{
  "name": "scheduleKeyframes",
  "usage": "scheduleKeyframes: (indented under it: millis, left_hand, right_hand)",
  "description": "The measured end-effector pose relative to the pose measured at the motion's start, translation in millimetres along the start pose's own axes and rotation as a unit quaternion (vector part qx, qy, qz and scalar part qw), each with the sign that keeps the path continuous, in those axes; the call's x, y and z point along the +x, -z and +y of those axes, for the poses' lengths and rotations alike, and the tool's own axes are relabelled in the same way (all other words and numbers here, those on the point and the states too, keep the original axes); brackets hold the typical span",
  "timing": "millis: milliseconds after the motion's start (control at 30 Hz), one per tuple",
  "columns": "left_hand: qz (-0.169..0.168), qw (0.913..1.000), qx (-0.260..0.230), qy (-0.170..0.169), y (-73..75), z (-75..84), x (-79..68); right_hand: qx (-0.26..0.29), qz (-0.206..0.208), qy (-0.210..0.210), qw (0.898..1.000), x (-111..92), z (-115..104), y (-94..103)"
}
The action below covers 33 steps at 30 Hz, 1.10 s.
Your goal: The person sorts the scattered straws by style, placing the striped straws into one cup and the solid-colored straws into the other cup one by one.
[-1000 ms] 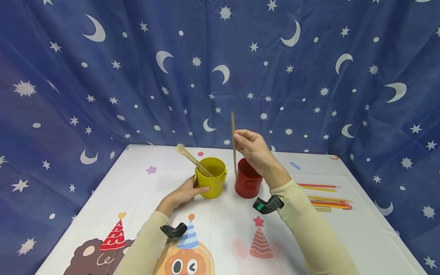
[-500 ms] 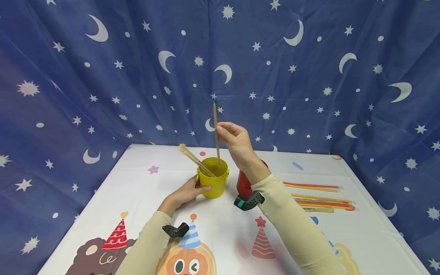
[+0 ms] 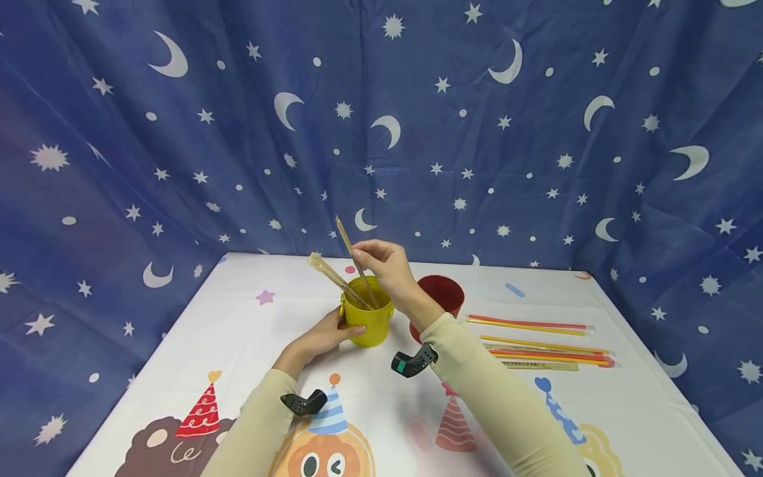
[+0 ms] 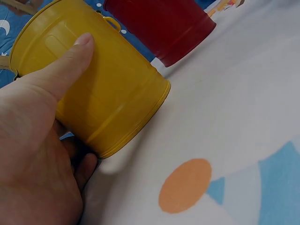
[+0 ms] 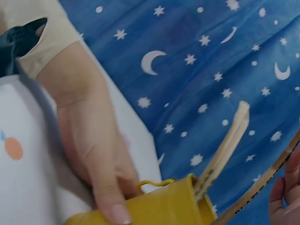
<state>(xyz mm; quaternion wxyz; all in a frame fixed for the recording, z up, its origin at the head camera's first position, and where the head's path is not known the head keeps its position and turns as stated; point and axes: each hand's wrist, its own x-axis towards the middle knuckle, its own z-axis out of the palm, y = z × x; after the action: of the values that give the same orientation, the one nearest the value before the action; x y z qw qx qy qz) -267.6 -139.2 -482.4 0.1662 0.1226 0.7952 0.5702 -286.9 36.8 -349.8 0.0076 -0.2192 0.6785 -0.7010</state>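
Observation:
My left hand (image 3: pixel 322 338) grips the yellow bucket (image 3: pixel 372 329) low on its left side, the thumb across the front and the fingers partly hidden behind. In the left wrist view the bucket (image 4: pixel 117 89) shows the thumb laid along its wall. Between thumb and fingertips, my right hand (image 3: pixel 386 268) pinches a slim brown wrapped straw (image 3: pixel 344 233). This straw leans left, its lower end inside the bucket. Dark lettering runs along the straw (image 5: pixel 262 183) in the right wrist view. Paler tan wrapped straws (image 3: pixel 328 270) lean out of the bucket's left side.
Just right of the yellow bucket stands a red bucket (image 3: pixel 444 291), partly covered by my right forearm. Red and yellow straws (image 3: pixel 527 324) lie farther right, with a second group of mixed straws (image 3: pixel 548 351) below them. A starry blue curtain (image 3: pixel 477 132) hangs behind the white printed cloth (image 3: pixel 268 371).
My right hand has carried the brown straw left from beside the red bucket to the yellow bucket, then lowered it inside. The straw has tipped left. My left hand stays on the bucket.

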Motion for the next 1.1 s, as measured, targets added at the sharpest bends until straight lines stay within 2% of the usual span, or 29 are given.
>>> scheduleKeyframes:
  millis: [233, 633, 867, 1100]
  left_hand:
    - [-0.001, 1.0, 0.007, 0.001, 3.7, 0.7, -1.0]
    - [-0.002, 1.0, 0.0, 0.002, 3.8, -0.7, -2.7]
    - [-0.017, 0.9995, -0.011, -0.025, 2.0, 1.2, -1.2]
    - [-0.023, 0.9992, -0.018, -0.029, 2.7, 1.5, -2.5]
  right_hand:
    - [-0.031, -0.017, -0.025, 0.999, 1, 15, -9.9]
    - [-0.067, -0.042, -0.037, 0.996, 1, 30, -25.1]
    - [-0.076, -0.058, -0.053, 0.994, 0, 35, -26.1]
    - [-0.086, -0.067, -0.054, 0.993, -1, 35, -26.3]
